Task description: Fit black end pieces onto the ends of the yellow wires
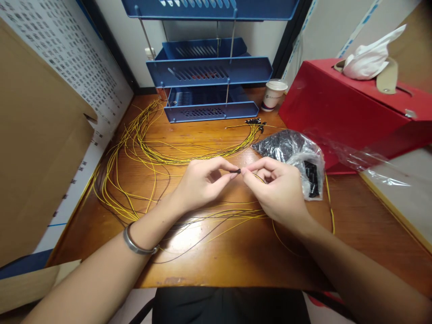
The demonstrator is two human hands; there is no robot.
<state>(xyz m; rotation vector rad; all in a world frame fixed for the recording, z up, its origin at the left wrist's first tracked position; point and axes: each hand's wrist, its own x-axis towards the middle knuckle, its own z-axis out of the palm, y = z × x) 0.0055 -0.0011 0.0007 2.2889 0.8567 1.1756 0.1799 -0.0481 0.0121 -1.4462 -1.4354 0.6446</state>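
Observation:
Between my two hands, over the middle of the table, is a small black connector (237,171). My left hand (205,180) pinches it between thumb and forefinger. My right hand (275,182) is closed just beside it, fingertips on a thin yellow wire (259,178) at the connector's right end; whether the wire is seated inside cannot be made out. A large loop of yellow and dark wires (148,150) lies behind and to the left, its far ends carrying black connectors (255,122). More loose wires (216,216) run beneath my wrists.
A clear plastic bag (293,150) of black parts lies right of my right hand. Behind stand a blue tiered tray rack (209,72) and a paper cup (274,95). A red tissue box (324,108) stands at the right, cardboard (40,135) at the left.

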